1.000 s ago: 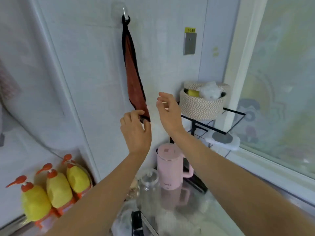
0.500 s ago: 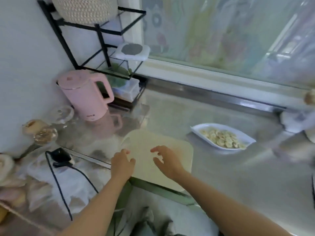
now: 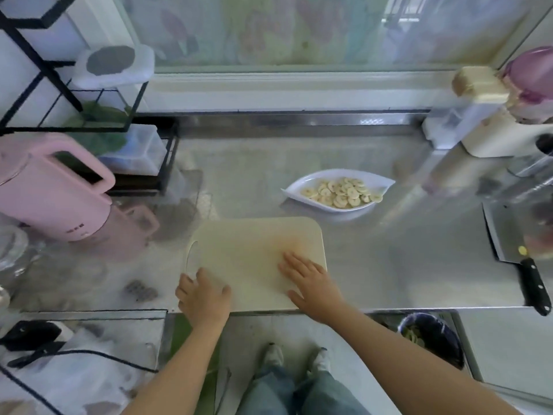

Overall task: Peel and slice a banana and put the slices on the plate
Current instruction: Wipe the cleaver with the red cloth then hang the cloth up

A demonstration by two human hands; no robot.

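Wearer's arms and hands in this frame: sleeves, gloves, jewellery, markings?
Both forearms are bare as far up as the view reaches, with no sleeve edge visible. The left hand and right hand wear no gloves, and no rings, watch or wristband show. No marks can be made out at this blur. Below are blue jeans and light shoes.

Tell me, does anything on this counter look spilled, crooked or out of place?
Mostly tidy: the slices sit inside the plate. The cleaver at the right lies with its handle reaching the front edge of the counter, possibly overhanging, and a yellow scrap sticks to its blade.
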